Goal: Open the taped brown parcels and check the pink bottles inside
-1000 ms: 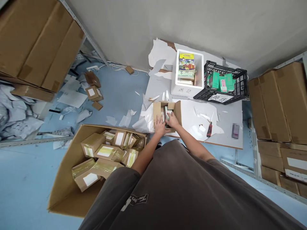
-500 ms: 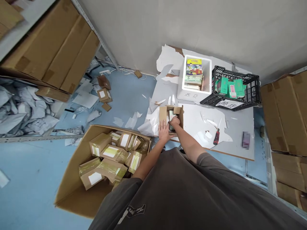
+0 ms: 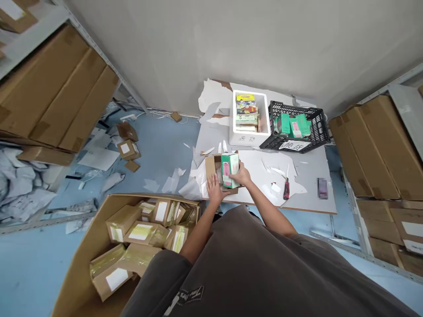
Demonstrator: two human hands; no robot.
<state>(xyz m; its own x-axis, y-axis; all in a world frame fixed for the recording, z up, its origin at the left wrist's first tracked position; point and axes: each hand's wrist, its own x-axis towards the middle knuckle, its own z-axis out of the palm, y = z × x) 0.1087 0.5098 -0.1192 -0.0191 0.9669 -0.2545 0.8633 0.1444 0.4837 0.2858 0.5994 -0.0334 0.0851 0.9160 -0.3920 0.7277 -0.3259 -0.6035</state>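
Observation:
A small open cardboard box (image 3: pixel 210 167) stands at the front left edge of the table. My left hand (image 3: pixel 214 189) lies on its left flap, fingers outstretched. Gripped in my right hand (image 3: pixel 243 175) is a green and white product box (image 3: pixel 227 169) with a pink picture on its front. It sits upright at the cardboard box's opening, partly above it. Some clear wrapping shows inside the cardboard box; the rest of its inside is hidden behind the product box.
On the table (image 3: pixel 317 160) stand a white foam box (image 3: pixel 247 140) and a black crate (image 3: pixel 299 110) with green boxes. A screwdriver (image 3: pixel 286 187) lies at the right. A big carton (image 3: pixel 76 264) of taped parcels stands at lower left. Shelves with cartons flank both sides.
My right hand has lifted the green product box up out of the cardboard box. My left hand stays on the flap. The camera view has shifted a little.

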